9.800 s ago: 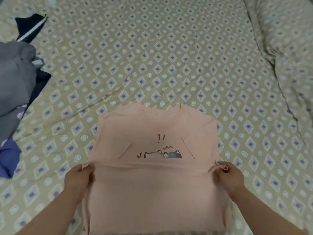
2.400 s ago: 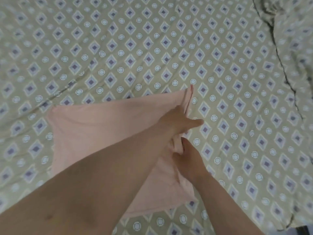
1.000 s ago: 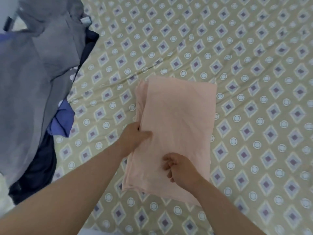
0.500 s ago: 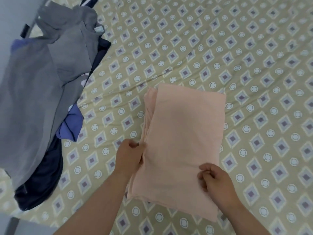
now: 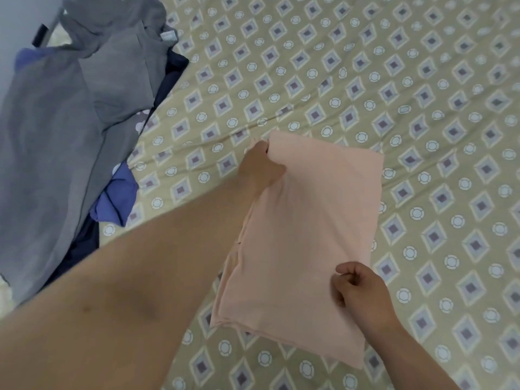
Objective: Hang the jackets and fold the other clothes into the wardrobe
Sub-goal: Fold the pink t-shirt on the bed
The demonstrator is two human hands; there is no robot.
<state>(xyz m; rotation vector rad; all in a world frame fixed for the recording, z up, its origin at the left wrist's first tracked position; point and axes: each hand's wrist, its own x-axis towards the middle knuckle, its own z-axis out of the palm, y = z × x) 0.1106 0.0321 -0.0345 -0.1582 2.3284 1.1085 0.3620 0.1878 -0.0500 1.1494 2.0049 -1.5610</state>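
A pink T-shirt [image 5: 306,220], folded into a long narrow rectangle, lies on the patterned bed sheet [image 5: 365,80]. My left hand [image 5: 261,167] grips its far left corner, with the fingers tucked under the cloth and the thumb on top. My right hand [image 5: 360,288] pinches the near right edge of the shirt between thumb and curled fingers. My left forearm crosses the lower left of the view and hides part of the shirt's left edge.
A heap of clothes lies at the left: a grey garment [image 5: 56,130] on top, a blue piece [image 5: 115,192] and a dark navy one [image 5: 84,243] under it. The bed's edge and a pale wall [image 5: 22,18] show at the top left.
My left hand has slid from the middle of the shirt's left edge up to its far left corner. My right hand keeps its pinch on the near right edge.
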